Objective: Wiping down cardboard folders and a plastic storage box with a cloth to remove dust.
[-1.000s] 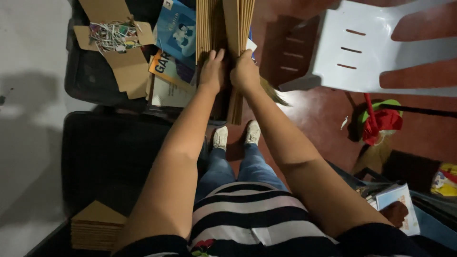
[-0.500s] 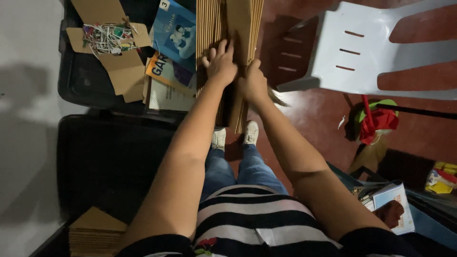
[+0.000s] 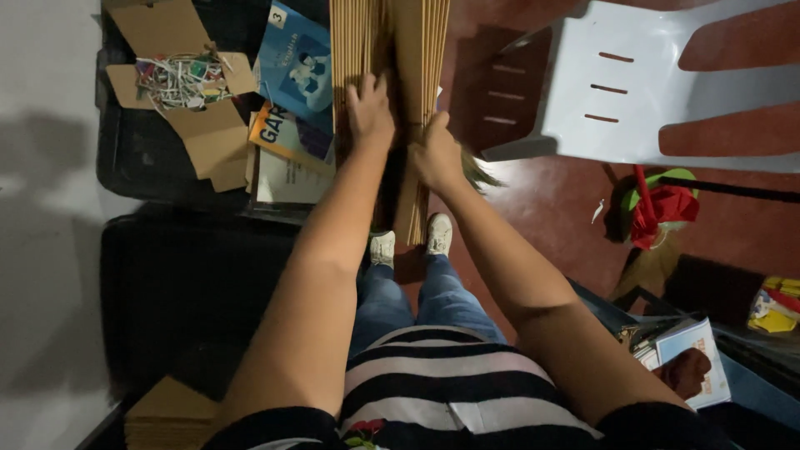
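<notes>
Left hand (image 3: 369, 112) higher on cardboard stack (image 3: 390, 50)

This looks like a home storeroom or informal workspace. A red polished floor (image 3: 542, 208) runs down the middle, with a white plastic chair (image 3: 650, 92) at upper right, children's books (image 3: 292, 92) and cardboard scraps (image 3: 200, 125) on black tubs (image 3: 167, 275) at left, and a broom (image 3: 654, 217) at right.

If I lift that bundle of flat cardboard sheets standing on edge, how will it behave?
The cardboard sheets look stiff, so they probably won't droop. They seem loose, with a gap where the left hand parts them, so they may fan or slide. The tall stack standing on edge could tip without the right hand.
</notes>
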